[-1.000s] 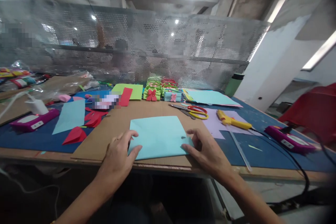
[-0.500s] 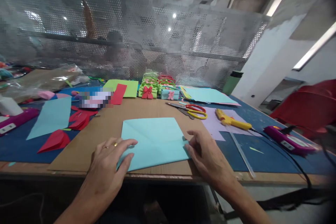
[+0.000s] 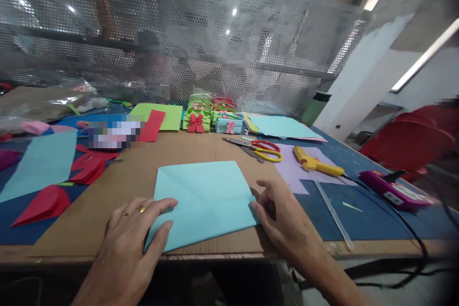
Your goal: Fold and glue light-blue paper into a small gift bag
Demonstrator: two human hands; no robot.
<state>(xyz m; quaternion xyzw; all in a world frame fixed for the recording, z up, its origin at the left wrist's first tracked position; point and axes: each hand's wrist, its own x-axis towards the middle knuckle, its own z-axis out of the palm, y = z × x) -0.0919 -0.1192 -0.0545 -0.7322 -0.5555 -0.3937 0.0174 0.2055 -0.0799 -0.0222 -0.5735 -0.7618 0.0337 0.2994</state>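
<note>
A folded sheet of light blue paper (image 3: 206, 203) lies on the brown board in front of me, with faint creases across it. My left hand (image 3: 134, 241) rests at its left edge, fingers stretched, thumb and index finger apart over the paper; two rings are on its fingers. At the right edge, my right hand (image 3: 281, 217) has curled fingers, and its thumb tip meets a small lifted edge of the paper. Beyond the sheet lie scissors (image 3: 270, 153) with one red and one yellow handle.
Brown board (image 3: 89, 210) covers the table's middle. A yellow glue gun (image 3: 317, 166) lies on lilac paper (image 3: 287, 177), beside a clear glue stick (image 3: 335, 217) and a purple power strip (image 3: 396, 191). Small paper bags (image 3: 196, 123) stand behind. Red paper pieces (image 3: 45, 203) lie left.
The view has shifted slightly, so the paper and board look nearer and the left-side things sit farther left. Both hands keep their places at the paper's edges.
</note>
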